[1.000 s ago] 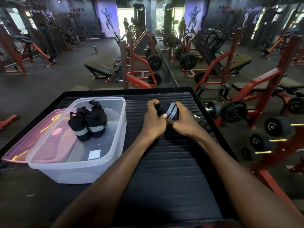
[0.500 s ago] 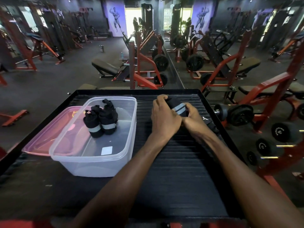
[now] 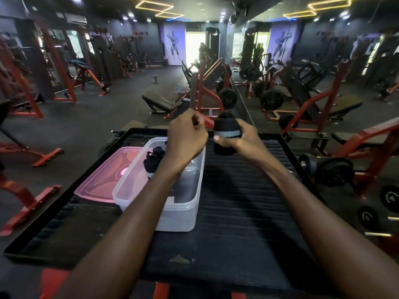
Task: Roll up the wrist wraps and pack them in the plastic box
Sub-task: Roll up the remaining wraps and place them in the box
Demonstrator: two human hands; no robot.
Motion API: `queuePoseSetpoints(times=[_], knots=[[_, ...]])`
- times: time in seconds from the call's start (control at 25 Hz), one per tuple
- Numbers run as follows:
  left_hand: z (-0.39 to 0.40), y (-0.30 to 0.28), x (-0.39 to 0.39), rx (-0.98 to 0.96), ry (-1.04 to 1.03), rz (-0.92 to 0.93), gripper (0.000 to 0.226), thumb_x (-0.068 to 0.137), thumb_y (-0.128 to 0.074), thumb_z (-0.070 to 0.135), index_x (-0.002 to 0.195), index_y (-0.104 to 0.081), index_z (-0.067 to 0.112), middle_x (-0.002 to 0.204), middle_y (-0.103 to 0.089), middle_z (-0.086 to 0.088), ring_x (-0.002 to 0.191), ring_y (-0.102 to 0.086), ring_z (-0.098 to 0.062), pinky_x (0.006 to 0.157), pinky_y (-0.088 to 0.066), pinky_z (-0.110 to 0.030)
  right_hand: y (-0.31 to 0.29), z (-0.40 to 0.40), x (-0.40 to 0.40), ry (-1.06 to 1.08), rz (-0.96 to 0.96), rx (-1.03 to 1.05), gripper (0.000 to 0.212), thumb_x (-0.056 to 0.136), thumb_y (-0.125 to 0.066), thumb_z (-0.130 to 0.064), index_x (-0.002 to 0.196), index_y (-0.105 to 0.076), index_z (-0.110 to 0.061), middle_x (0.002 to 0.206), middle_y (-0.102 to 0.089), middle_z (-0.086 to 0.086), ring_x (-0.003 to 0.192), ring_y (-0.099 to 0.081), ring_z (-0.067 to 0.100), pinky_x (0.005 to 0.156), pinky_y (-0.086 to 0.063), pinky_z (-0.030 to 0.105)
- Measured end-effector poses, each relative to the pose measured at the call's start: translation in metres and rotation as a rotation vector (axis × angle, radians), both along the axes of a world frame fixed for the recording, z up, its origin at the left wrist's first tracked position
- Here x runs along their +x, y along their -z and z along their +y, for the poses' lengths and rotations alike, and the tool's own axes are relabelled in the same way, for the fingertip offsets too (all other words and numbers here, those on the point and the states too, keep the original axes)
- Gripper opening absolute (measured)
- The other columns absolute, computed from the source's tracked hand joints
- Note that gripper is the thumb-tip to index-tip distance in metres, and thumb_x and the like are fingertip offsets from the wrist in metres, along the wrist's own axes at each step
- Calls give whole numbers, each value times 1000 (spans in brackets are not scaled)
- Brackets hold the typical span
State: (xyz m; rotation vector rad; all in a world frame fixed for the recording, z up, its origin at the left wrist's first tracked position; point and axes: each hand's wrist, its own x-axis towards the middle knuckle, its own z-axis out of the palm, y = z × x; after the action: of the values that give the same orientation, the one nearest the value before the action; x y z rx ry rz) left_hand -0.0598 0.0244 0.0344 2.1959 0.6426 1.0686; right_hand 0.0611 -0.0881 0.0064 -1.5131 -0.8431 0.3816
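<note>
Rolled wrist wrap (image 3: pixel 226 134) upright, right hand (image 3: pixel 241 139) fingers grasping it, left hand (image 3: pixel 185 137) clenched

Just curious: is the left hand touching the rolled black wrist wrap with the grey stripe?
Apart. The head view shows a gap between the left hand and the rolled black wrist wrap.

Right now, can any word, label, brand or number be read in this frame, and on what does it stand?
No text is readable.
Weight plates: pale markings, too blurred to read.
Plastic box: a light patch on its floor, no lettering visible.
Rolled wrist wrap in the right hand: a grey stripe, no print.
Wall posters: figures only.
</note>
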Motion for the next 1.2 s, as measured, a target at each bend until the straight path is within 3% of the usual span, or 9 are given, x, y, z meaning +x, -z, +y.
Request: queuePoseSetpoints(times=[0.16,0.24,0.36,0.48,0.64,0.84,0.92,1.08,1.2], knots=[[47,5,-33,36,-142,204,13,93,-53,16,82,-60,18,84,-62,0,83,-58,-25,73,-38,-28,-16,39,-36,-146,10,-27,48,67,-89,-13,109,-65,-11,99,-72,5,91,-70,19,83,-60,37],[68,16,-47,78,-199,316,16,92,-51,20,90,-65,14,96,-69,-9,92,-62,-33,79,-47,-36,-17,59,-54,-193,-15,-113,43,66,-87,-9,103,-67,-13,98,-73,6,91,-70,22,86,-60,41],[93,37,-65,103,-304,494,32,79,-43,37,92,-68,23,110,-69,-17,104,-62,-43,89,-52,-48,-8,84,-80,-208,-264,-321,41,62,-88,-17,98,-70,-20,97,-75,2,92,-71,21,86,-59,40],[118,66,-72,82,-290,608,33,72,-42,38,90,-66,26,110,-67,-17,103,-61,-43,88,-53,-48,2,105,-98,-188,-642,-519,42,63,-87,-30,99,-70,-19,99,-74,2,91,-67,20,76,-55,33],[107,52,-93,56,-233,639,18,83,-57,17,95,-69,16,106,-70,-11,101,-63,-34,82,-49,-38,17,130,-112,-203,-831,-675,32,65,-82,-38,81,-66,-15,85,-69,4,78,-64,21,58,-42,25],[112,60,-95,13,-192,551,37,87,-60,11,123,-49,10,108,-67,-19,100,-63,-38,81,-51,-46,32,145,-120,-220,-916,-708,35,71,-79,-33,92,-60,-13,94,-65,9,89,-61,26,70,-48,34],[112,59,-92,-4,-193,557,38,90,-58,14,124,-43,7,109,-65,-22,102,-62,-41,83,-52,-49,36,146,-121,-217,-934,-698,39,68,-82,-32,91,-56,-16,95,-63,8,92,-61,27,70,-47,32],[110,54,-89,62,-216,578,39,91,-58,23,124,-46,6,123,-60,-22,114,-57,-42,91,-49,-49,38,142,-124,-239,-904,-669,51,68,-85,-28,108,-60,-11,109,-64,9,97,-62,26,76,-49,30],[99,44,-84,112,-247,551,39,93,-55,24,127,-49,7,133,-51,-20,125,-46,-41,99,-42,-52,26,133,-113,-214,-861,-653,42,72,-80,-33,104,-62,-12,103,-69,10,91,-66,25,77,-57,36]])
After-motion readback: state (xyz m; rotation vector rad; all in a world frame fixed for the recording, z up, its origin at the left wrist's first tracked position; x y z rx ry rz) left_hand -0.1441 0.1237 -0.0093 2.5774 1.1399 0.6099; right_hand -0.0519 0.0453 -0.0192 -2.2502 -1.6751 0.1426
